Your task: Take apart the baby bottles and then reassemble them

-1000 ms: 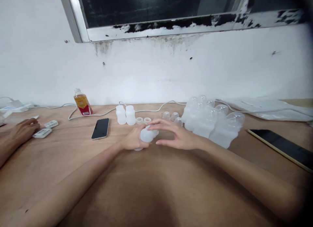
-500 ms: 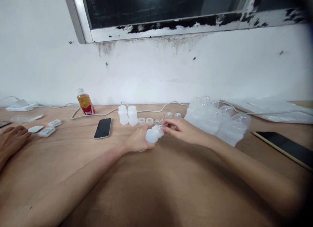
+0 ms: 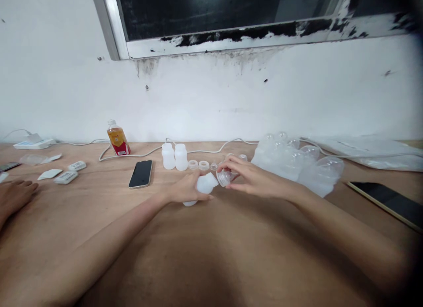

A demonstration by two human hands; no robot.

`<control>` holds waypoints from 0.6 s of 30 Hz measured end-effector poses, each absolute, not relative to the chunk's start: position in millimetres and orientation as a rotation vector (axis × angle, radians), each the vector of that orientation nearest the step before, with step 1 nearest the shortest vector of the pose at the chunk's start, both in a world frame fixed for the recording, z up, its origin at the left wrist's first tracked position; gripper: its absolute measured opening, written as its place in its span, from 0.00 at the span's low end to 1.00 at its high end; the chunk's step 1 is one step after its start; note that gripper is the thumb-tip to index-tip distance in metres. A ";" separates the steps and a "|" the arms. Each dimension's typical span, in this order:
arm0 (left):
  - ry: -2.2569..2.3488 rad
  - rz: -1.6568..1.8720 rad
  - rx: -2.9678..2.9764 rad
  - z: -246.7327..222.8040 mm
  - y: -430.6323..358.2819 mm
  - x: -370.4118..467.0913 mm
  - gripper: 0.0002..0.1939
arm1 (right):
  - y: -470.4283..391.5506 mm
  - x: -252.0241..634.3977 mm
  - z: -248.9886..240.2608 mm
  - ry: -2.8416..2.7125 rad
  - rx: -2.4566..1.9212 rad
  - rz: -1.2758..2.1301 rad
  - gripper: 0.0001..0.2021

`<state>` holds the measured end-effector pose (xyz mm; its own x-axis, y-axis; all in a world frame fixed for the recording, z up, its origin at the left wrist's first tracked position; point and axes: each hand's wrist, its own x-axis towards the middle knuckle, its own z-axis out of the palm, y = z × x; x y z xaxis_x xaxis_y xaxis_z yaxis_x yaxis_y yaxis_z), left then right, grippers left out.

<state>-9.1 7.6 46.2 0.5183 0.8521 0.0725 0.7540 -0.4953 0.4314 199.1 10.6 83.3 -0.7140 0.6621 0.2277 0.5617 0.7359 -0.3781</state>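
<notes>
My left hand (image 3: pixel 185 188) is wrapped round a white translucent bottle (image 3: pixel 205 183), which lies tilted with its neck toward the right. In my right hand (image 3: pixel 239 172) is a clear cap (image 3: pixel 224 178), held by the fingers just beside the bottle's neck. Behind them, two white bottles (image 3: pixel 175 157) stand upright. White rings (image 3: pixel 198 165) lie to the right of those, followed by a small clear nipple-shaped piece (image 3: pixel 213 166). Part of a clear dome (image 3: pixel 243 157) shows behind my right hand.
Bagged clear-topped bottles (image 3: pixel 297 164) lie at the right, near a large phone (image 3: pixel 386 203). A smaller phone (image 3: pixel 140 174), a drink bottle (image 3: pixel 118 139) and small white boxes (image 3: pixel 66 177) are at the left. Another person's hand (image 3: pixel 18 194) rests at the far left. A cable runs along the wall.
The clear cap now shows in my right hand at the bottle's mouth, and the thin clear piece seen there before is no longer visible. The whole view has shifted slightly.
</notes>
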 end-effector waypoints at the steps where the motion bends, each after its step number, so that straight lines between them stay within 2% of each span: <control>1: 1.348 0.370 2.405 49.8 10.6 -14.9 0.32 | 12.8 200.5 82.0 -2.575 -0.957 0.340 0.15; 3: 1.373 0.333 2.369 59.2 17.2 -29.3 0.33 | 18.3 202.5 75.0 -2.555 -0.984 0.239 0.16; 6: 1.408 0.427 2.280 79.2 26.8 -57.6 0.29 | 25.9 201.2 52.8 -2.660 -0.988 0.177 0.19; 10: 1.698 0.511 2.176 102.5 36.8 -96.5 0.27 | 25.9 189.1 15.7 -2.691 -0.983 0.049 0.14; 14: 1.733 0.425 1.930 102.0 42.8 -111.7 0.25 | 19.9 177.9 -2.5 -2.520 -1.040 -0.055 0.13; 18: 1.733 0.445 1.869 92.1 43.0 -103.0 0.28 | 19.3 178.0 -3.3 -2.519 -1.025 -0.046 0.12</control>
